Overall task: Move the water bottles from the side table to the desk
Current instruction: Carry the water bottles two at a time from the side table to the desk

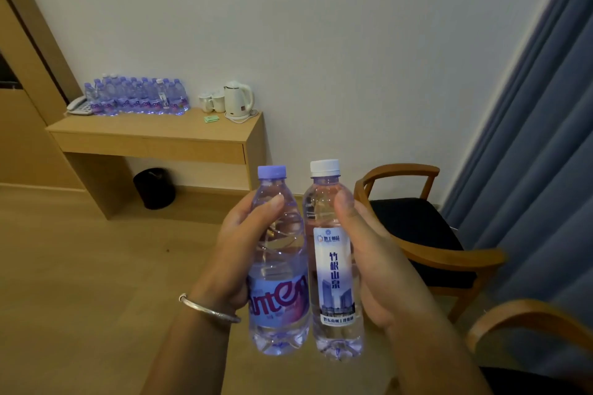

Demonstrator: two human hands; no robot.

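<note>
- Two water bottles are held upright in the near centre, side by side, their bodies touching or nearly so.
- Left hand grasps the purple-capped bottle; the thumb lies across its upper front and the fingers curl behind it. A silver bracelet sits on that wrist.
- Right hand grasps the white-capped bottle; the thumb presses its shoulder and the fingers wrap round the far side. This bottle bears a tall white label with printed characters and a picture of buildings.
- Both bottles appear full and capped, held in the air over the wooden floor, resting on no surface.
- Far left, a wooden desk stands against the white wall. On its left part stands a tight group of many bottles, most with purple caps, at least one with a white cap.
- A white telephone sits at the left edge of that group, touching or just beside it.
- On the desk's right part stand two white mugs and, just right of them, a white kettle on its base. A small green item lies near the front of the mugs.
- A dark bin stands on the floor under the desk.
- Right of the hands, a wooden armchair with a dark seat stands before a blue curtain.
- Another curved wooden armrest shows at the near right.
</note>
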